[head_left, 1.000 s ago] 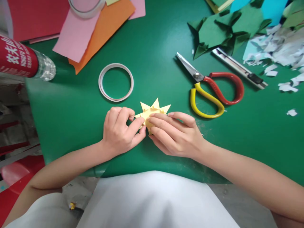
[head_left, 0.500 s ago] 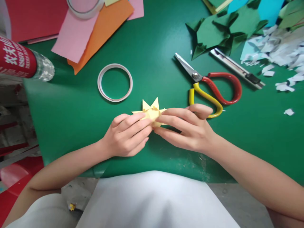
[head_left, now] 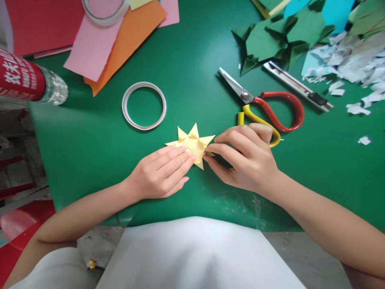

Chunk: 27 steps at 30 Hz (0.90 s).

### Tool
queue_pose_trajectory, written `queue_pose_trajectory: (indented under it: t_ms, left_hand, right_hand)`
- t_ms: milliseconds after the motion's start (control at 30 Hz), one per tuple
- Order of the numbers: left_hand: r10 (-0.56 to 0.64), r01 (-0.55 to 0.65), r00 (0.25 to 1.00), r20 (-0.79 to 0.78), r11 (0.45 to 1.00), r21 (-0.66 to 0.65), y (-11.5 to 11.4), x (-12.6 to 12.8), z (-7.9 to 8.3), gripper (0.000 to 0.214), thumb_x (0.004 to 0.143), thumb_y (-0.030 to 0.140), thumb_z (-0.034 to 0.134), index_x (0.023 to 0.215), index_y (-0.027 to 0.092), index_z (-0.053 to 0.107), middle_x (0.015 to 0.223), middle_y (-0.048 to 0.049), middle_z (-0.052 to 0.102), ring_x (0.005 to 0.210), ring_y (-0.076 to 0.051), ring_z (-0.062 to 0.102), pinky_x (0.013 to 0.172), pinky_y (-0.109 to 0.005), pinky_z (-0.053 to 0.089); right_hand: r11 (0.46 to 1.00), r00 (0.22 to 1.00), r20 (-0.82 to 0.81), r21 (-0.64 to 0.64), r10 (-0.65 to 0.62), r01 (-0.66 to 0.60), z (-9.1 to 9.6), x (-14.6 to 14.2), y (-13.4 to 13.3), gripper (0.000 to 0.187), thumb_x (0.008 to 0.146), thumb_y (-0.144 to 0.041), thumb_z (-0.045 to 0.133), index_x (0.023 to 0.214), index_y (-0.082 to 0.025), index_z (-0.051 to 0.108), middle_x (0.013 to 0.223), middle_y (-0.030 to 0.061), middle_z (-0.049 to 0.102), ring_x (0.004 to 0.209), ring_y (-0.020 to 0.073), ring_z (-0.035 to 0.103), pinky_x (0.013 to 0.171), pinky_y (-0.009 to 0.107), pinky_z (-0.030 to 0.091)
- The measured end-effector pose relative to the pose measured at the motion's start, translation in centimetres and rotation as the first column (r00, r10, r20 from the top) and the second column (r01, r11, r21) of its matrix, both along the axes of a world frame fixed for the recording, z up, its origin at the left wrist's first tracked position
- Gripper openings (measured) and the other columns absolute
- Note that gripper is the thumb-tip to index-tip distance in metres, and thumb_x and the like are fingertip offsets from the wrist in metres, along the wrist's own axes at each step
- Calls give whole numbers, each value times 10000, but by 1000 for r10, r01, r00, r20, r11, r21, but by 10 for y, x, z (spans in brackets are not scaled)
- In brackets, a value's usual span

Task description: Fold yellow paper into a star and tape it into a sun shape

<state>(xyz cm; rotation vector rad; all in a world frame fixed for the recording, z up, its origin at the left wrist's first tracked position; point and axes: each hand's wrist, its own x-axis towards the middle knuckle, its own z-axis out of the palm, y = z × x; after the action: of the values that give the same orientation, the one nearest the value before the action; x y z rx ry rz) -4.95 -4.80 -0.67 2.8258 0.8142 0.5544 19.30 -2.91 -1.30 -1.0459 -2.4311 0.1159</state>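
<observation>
A folded yellow paper star (head_left: 197,146) with several points lies on the green table in the middle of the head view. My left hand (head_left: 164,172) rests on its lower left side, fingers stretched out flat and fingertips on the paper. From the right, my right hand (head_left: 248,156) pinches a point at the star's right edge between thumb and fingers. Part of the star is hidden under the left fingers. Just behind my right hand lie scissors (head_left: 246,96) with one red and one yellow handle, the yellow one partly covered.
A tape roll (head_left: 124,106) lies left of the star. A utility knife (head_left: 296,86), green folded paper (head_left: 266,42) and white paper scraps (head_left: 357,60) are at upper right. A red-labelled bottle (head_left: 22,76), pink paper (head_left: 93,50) and orange paper (head_left: 135,32) lie at upper left.
My right hand has drawn back slightly to the right, its fingers more curled at the star's edge. More of the star shows now. My left fingers lie flatter on it.
</observation>
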Motion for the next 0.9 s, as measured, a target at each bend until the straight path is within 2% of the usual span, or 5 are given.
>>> queue_pose_trajectory:
  t_ms: [133, 433, 567, 733, 900]
  left_hand:
    - [-10, 11, 999, -46, 1000, 13, 1, 1, 2, 376, 904, 314, 578, 1208, 106, 648, 1159, -128, 718, 1135, -245, 662, 998, -371, 539]
    - [-14, 29, 989, -148, 995, 96, 4, 5, 7, 476, 931, 416, 535, 1273, 98, 626, 1275, -67, 688, 1128, -232, 641, 1023, -351, 486]
    - [3, 14, 985, -170, 995, 102, 4, 6, 7, 439, 950, 424, 501, 1245, 134, 648, 1266, -46, 695, 1112, -213, 648, 1028, -333, 475]
    - [-1, 17, 980, -199, 997, 78, 5, 9, 9, 456, 959, 419, 505, 1273, 112, 626, 1309, -66, 668, 1118, -214, 634, 1032, -337, 464]
    - [-15, 43, 962, -274, 995, 95, 8, 10, 14, 469, 975, 446, 482, 1293, 129, 618, 1351, -41, 641, 1094, -209, 633, 1032, -333, 463]
  right_hand:
    - [999, 999, -16, -24, -41, 40, -1, -4, -4, 41, 889, -228, 601, 860, -234, 630, 806, -24, 669, 761, 138, 575, 776, 365, 353]
    - [993, 996, -30, -89, -85, 82, -1, -8, -3, 102, 866, -224, 597, 765, -211, 585, 744, -16, 629, 690, 133, 514, 744, 345, 343]
    - [992, 995, -15, -85, -94, 93, -2, -10, -3, 122, 863, -228, 598, 743, -214, 579, 726, -22, 616, 687, 132, 483, 734, 340, 321]
    - [992, 996, -5, -82, -92, 92, -2, -10, -3, 114, 867, -238, 595, 756, -212, 586, 716, -17, 614, 697, 137, 479, 728, 339, 306]
    - [992, 996, 2, -79, -94, 94, -1, -11, -3, 112, 873, -230, 582, 763, -211, 587, 685, -22, 616, 683, 139, 491, 733, 337, 303]
